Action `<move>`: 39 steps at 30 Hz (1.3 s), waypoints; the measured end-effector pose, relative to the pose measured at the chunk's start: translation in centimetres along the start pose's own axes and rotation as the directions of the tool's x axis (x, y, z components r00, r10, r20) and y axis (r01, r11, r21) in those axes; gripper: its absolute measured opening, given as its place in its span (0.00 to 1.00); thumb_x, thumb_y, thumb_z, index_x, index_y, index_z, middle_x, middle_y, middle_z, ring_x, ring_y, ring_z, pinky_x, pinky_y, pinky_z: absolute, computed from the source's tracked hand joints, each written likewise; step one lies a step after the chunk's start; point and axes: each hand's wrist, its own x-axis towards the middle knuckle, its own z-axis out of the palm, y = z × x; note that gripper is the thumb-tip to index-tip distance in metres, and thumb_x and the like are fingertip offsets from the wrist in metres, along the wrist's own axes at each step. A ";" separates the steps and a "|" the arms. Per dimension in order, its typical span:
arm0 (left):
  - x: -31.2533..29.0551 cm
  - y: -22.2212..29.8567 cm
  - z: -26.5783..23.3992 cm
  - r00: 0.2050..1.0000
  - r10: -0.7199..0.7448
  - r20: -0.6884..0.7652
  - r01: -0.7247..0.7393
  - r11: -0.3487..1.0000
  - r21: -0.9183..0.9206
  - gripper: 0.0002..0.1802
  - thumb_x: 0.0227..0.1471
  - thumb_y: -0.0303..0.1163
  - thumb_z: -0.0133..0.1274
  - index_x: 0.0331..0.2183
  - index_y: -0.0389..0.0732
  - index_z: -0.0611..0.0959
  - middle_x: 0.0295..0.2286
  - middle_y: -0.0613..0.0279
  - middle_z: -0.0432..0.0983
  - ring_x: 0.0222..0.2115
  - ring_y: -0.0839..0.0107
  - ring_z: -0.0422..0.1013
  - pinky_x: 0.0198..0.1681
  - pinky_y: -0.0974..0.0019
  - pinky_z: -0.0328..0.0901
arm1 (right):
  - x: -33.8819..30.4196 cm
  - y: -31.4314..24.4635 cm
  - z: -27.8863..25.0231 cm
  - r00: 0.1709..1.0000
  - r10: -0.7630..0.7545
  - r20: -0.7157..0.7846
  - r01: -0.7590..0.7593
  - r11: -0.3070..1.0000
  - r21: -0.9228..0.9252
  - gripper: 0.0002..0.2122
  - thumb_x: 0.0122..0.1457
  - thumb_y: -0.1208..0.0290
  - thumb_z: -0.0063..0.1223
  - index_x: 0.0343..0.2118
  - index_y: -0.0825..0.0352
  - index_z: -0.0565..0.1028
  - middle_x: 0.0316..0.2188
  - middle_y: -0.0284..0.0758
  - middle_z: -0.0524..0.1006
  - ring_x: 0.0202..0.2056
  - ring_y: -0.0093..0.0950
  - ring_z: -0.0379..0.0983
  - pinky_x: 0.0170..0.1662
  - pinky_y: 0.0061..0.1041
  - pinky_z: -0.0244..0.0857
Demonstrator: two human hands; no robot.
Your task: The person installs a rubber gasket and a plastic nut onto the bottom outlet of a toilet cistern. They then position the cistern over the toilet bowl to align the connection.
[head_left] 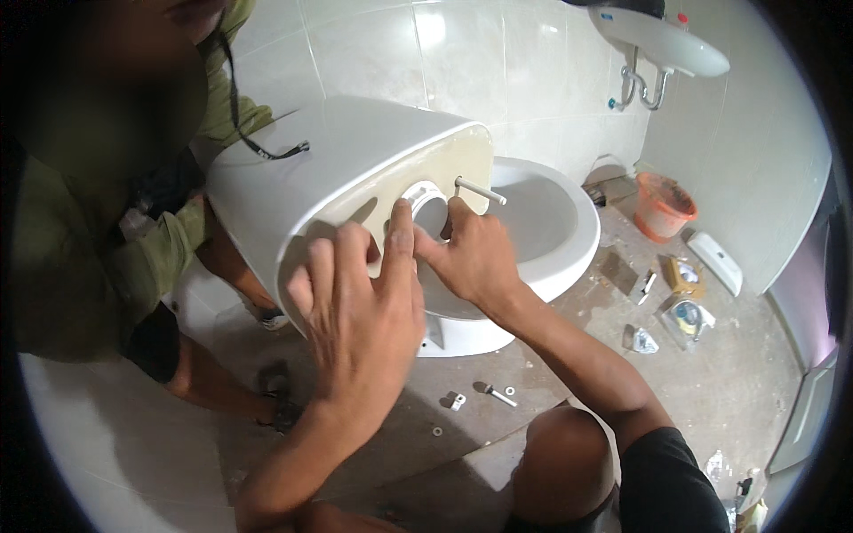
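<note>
A white ceramic toilet tank lies tipped on the toilet bowl, its pale unglazed underside facing me. Around the round outlet in that underside sits a white plastic ring nut. My left hand has its fingers apart, the index fingertip touching the ring's left edge and the others bent near the underside. With thumb and fingers, my right hand grips the ring's lower right side, partly hiding it. To the right of the ring, a white rod-like fitting sticks out of the underside.
Another person in an olive top is beside the tank at left. A bolt, a small white fitting and washers lie on the floor. Farther right are an orange bucket, a white tank lid and packets. A washbasin hangs above.
</note>
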 end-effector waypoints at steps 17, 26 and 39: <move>2.8 4.0 1.4 0.889 -0.186 0.418 0.222 0.974 -0.040 0.45 0.50 0.32 0.54 0.64 0.31 0.53 0.22 0.50 0.79 0.25 0.47 0.77 0.35 0.50 0.71 | -2.0 2.0 0.9 0.980 -0.143 -0.141 0.155 0.985 0.076 0.33 0.50 0.49 0.65 0.51 0.68 0.66 0.37 0.49 0.73 0.34 0.45 0.78 0.31 0.42 0.72; 0.8 1.1 1.8 0.958 -0.166 0.234 0.233 0.925 -0.301 0.38 0.49 0.25 0.55 0.61 0.35 0.63 0.18 0.56 0.74 0.21 0.58 0.74 0.31 0.58 0.69 | -1.3 2.3 0.1 0.925 -0.359 -0.127 0.377 0.910 0.171 0.34 0.44 0.66 0.70 0.57 0.59 0.66 0.48 0.44 0.68 0.44 0.45 0.72 0.41 0.39 0.71; 2.6 0.2 -1.0 0.903 -0.233 0.361 0.376 0.834 -0.402 0.29 0.49 0.27 0.54 0.55 0.42 0.75 0.22 0.51 0.76 0.23 0.56 0.76 0.34 0.58 0.70 | -2.1 1.7 -2.5 0.930 -0.256 -0.263 0.348 0.842 0.413 0.37 0.45 0.77 0.53 0.63 0.65 0.59 0.45 0.52 0.76 0.47 0.51 0.74 0.53 0.41 0.68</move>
